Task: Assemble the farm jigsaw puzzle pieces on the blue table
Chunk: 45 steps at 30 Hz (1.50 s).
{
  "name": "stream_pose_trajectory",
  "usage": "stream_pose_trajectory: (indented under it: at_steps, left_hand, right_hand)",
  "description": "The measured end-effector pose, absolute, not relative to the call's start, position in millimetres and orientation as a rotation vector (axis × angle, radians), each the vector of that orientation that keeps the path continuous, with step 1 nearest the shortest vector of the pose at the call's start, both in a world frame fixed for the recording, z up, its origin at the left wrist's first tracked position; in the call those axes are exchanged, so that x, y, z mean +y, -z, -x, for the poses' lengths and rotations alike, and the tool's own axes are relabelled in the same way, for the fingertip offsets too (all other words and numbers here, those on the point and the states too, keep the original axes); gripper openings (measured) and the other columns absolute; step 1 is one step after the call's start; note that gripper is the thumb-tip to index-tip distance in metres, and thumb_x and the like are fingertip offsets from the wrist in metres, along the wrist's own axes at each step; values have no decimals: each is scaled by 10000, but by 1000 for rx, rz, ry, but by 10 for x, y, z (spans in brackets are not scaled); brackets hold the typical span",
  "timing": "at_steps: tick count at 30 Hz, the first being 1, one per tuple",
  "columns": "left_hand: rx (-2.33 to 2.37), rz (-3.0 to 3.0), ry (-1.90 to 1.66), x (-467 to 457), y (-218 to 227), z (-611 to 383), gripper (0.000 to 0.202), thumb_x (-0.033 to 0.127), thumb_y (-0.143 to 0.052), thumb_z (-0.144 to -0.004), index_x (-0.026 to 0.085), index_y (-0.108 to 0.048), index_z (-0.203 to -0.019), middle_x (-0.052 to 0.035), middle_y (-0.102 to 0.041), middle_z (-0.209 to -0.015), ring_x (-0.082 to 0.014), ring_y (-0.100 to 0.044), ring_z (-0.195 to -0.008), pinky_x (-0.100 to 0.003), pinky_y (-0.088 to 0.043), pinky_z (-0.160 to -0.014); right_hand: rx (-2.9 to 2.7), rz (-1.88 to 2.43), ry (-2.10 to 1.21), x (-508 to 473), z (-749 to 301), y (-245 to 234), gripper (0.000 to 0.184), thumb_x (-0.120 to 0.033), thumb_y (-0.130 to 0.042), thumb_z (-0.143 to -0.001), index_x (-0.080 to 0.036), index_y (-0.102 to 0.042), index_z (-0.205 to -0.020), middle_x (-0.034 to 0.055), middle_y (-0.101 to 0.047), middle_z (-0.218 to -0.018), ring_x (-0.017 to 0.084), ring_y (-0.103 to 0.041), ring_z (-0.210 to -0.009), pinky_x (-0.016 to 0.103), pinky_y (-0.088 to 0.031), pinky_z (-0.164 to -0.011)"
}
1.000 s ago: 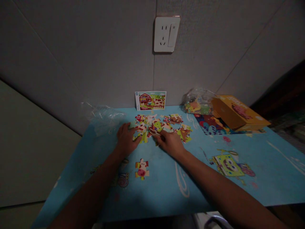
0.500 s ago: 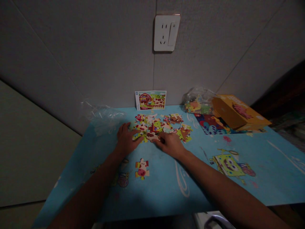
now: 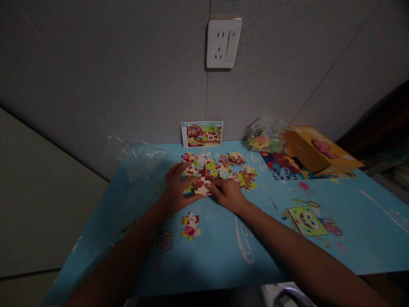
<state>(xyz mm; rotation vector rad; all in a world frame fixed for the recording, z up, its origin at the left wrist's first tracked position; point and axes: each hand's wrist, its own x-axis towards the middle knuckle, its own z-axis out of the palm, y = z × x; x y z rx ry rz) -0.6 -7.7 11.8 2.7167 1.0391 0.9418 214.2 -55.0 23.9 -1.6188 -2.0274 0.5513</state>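
Note:
A white puzzle piece with dark red-brown patches [image 3: 202,187] is pinched between the thumb and fingers of my right hand [image 3: 228,192]. My left hand [image 3: 177,187] lies just left of it, fingers spread, with thumb and forefinger at the piece's left edge; whether they grip it I cannot tell. Beyond both hands lies a heap of loose puzzle pieces [image 3: 211,167], partly hidden by my fingers. Closer to me, a cow-face puzzle piece [image 3: 191,226] sits alone on the blue table [image 3: 217,247].
A farm picture card [image 3: 204,134] leans against the wall. At the left lies a clear plastic wrapper [image 3: 137,155]. To the right are a plastic bag of pieces [image 3: 266,138], a colourful sheet [image 3: 284,167] and an open yellow box [image 3: 322,149]. A socket [image 3: 223,44] is above.
The patched piece has come nearer to me and shows more of its face in my right hand. My left hand has shifted slightly right, its thumb now beside the piece.

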Motion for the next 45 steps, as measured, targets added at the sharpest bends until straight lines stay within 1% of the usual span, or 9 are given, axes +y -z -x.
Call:
stream_pose_trajectory:
  at_steps: [8,13,20,24,26,34,37,40,45]
  left_hand:
    - [1111,-2700,-902,-75,-136,0,432,542,-742,-711,311,-736,-1076,-57,-424,-1442,-324,-320,-1355,-497,-307,-1127]
    - [1102,-2704,-960,-75,-140,0,393,531,-756,-703,298,-753,-1020,-63,-435,-1429,-330,-338,-1344,-497,-309,-1123]
    - [1053,-2702,-1103,-64,-145,2,369,454,-814,-664,271,-752,-977,-89,-445,-1398,-345,-366,-1323,-519,-329,-1103]
    - [1075,-2693,-1109,-56,-132,9,382,449,-818,-661,279,-747,-996,-86,-452,-1395,-348,-373,-1321,-523,-336,-1096]
    - [1076,-2697,-1103,-55,-132,12,389,451,-819,-660,279,-744,-1001,-83,-453,-1398,-348,-376,-1320,-523,-338,-1096]
    - [1074,-2710,-1102,-48,-124,16,401,445,-825,-650,253,-741,-992,-96,-460,-1392,-354,-377,-1317,-532,-342,-1090]
    - [1071,-2721,-1078,-50,-118,18,401,439,-809,-668,259,-732,-1018,-96,-453,-1400,-359,-368,-1323,-540,-334,-1091]
    - [1070,-2725,-1055,-64,-132,16,399,420,-784,-694,243,-718,-1045,-108,-456,-1401,-363,-361,-1330,-547,-320,-1098]
    - [1083,-2707,-1049,-88,-160,14,382,422,-757,-719,216,-716,-1037,-118,-457,-1396,-352,-354,-1336,-524,-312,-1109]
  right_hand:
    - [-2066,1612,-512,-552,-2142,-279,435,-427,-414,-968,-188,-610,-662,7,-599,-584,127,-493,-519,254,-286,-558]
    - [-2108,1616,-458,-560,-2173,-298,376,-383,-436,-955,-188,-648,-714,21,-640,-633,135,-532,-554,253,-297,-571]
    - [-2110,1603,-412,-567,-2201,-317,313,-357,-454,-937,-193,-712,-870,34,-691,-681,145,-551,-539,252,-319,-560]
    - [-2108,1573,-404,-569,-2220,-310,296,-341,-481,-925,-214,-718,-1049,39,-730,-755,162,-615,-605,249,-366,-587]
    - [-2116,1554,-378,-569,-2234,-301,301,-336,-497,-914,-223,-713,-1091,42,-743,-790,174,-641,-645,252,-387,-607]
    - [-2153,1533,-314,-571,-2257,-295,310,-346,-485,-928,-224,-715,-1097,50,-754,-813,183,-668,-677,256,-413,-631]
    - [-2183,1546,-294,-568,-2250,-306,304,-346,-472,-939,-227,-712,-1084,47,-752,-818,184,-668,-676,256,-399,-619]
    - [-2217,1568,-271,-568,-2244,-319,296,-348,-454,-951,-224,-715,-1018,42,-743,-788,183,-659,-655,257,-370,-595]
    - [-2249,1554,-256,-571,-2246,-316,307,-350,-430,-969,-225,-707,-1020,42,-741,-820,178,-666,-700,255,-362,-611]
